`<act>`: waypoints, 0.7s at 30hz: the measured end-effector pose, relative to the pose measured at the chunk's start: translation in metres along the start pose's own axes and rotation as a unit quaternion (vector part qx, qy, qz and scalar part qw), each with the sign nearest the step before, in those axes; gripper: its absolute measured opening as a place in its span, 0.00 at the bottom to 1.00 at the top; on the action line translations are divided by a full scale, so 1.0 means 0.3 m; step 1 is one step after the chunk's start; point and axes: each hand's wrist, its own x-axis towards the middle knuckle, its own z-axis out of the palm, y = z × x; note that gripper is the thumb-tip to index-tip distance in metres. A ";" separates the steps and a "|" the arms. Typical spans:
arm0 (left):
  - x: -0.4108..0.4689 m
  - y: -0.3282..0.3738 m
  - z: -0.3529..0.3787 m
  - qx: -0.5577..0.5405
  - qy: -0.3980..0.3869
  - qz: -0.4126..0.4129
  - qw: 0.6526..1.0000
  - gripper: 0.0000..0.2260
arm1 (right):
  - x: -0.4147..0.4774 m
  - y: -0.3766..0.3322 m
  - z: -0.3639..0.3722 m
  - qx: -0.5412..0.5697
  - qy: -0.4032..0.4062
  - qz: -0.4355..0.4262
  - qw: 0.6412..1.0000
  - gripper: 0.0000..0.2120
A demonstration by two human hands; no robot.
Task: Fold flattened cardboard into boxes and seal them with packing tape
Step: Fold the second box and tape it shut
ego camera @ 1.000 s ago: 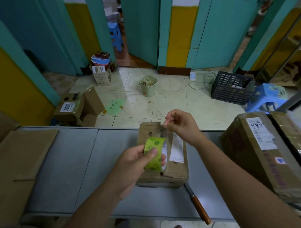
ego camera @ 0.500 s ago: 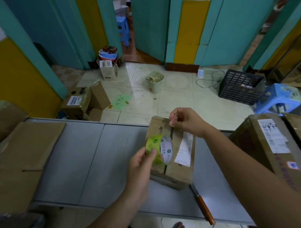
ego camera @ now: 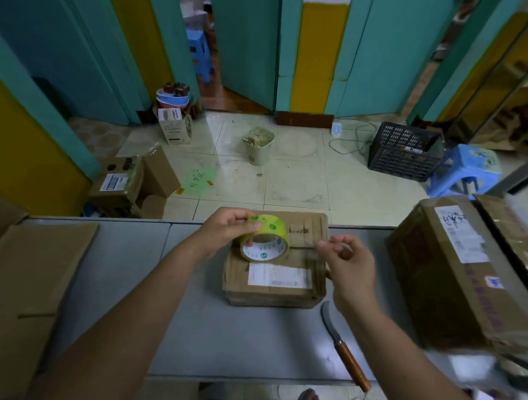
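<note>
- My left hand (ego camera: 228, 229) grips the green tape roll (ego camera: 264, 240) by its rim and holds it on edge just above the small box (ego camera: 274, 286).
- My right hand (ego camera: 347, 259) has thumb and forefinger pinched on the clear tape strip (ego camera: 303, 248) drawn from the roll, though that part is blurred.
- The small box sits shut on the grey table (ego camera: 134, 294) with its white label (ego camera: 277, 275) up, so its contents are hidden.
- The large box (ego camera: 457, 283) at right is shut too, with a label on top.
- Flattened cardboard (ego camera: 35, 282) lies at the table's left end.
- A wooden-handled knife (ego camera: 347, 351) lies near the small box's near right corner.
- On the floor there is a pale bin (ego camera: 258, 153) full of paper scraps, a black crate (ego camera: 405, 159) whose inside I can't make out, and stacked bowls (ego camera: 172, 98) holding brown items.
</note>
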 end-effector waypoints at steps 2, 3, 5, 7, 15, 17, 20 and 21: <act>0.008 0.004 -0.008 0.005 -0.036 -0.004 0.999 0.14 | -0.018 0.001 -0.008 0.027 0.035 0.011 0.999 0.09; 0.009 0.001 -0.010 0.009 -0.046 -0.003 0.999 0.15 | -0.018 -0.003 -0.015 0.036 0.046 0.017 0.998 0.10; 0.006 -0.003 -0.013 0.022 -0.053 0.009 0.998 0.14 | -0.013 -0.013 -0.027 0.037 0.053 0.015 0.998 0.10; -0.002 0.002 -0.014 0.036 -0.057 0.031 0.997 0.11 | -0.004 -0.027 -0.037 0.029 0.050 -0.012 0.998 0.11; -0.048 0.089 -0.029 0.074 -0.070 0.113 0.988 0.05 | 0.010 -0.108 -0.059 -0.037 0.002 -0.115 0.993 0.11; -0.058 0.093 -0.034 0.074 -0.071 0.118 0.988 0.03 | 0.003 -0.117 -0.060 -0.032 -0.007 -0.111 0.993 0.10; -0.075 0.092 -0.036 0.069 -0.075 0.116 0.988 0.03 | -0.010 -0.122 -0.056 -0.024 -0.028 -0.106 0.994 0.10; -0.080 0.091 -0.038 0.067 -0.078 0.114 0.988 0.03 | -0.013 -0.124 -0.054 -0.021 -0.032 -0.105 0.994 0.09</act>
